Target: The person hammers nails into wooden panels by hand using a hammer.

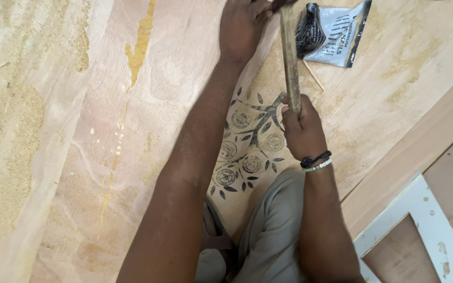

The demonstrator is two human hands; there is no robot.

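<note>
Sawdust dusts the plywood sheet; the left hand presses fingertips down at the sheet's far edge, its grip hidden; the right hand, closed round the hammer handle, should strike squarely, clear of those fingers; nail packet nearby.

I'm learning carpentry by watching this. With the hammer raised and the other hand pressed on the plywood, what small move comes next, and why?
Probably a short, controlled tap downward. The right hand grips the hammer handle with its head up beside the left hand, whose fingers press the plywood sheet at the frame's top edge. Whether they pinch a nail is cut off, so a light stroke spares the fingers.
</note>
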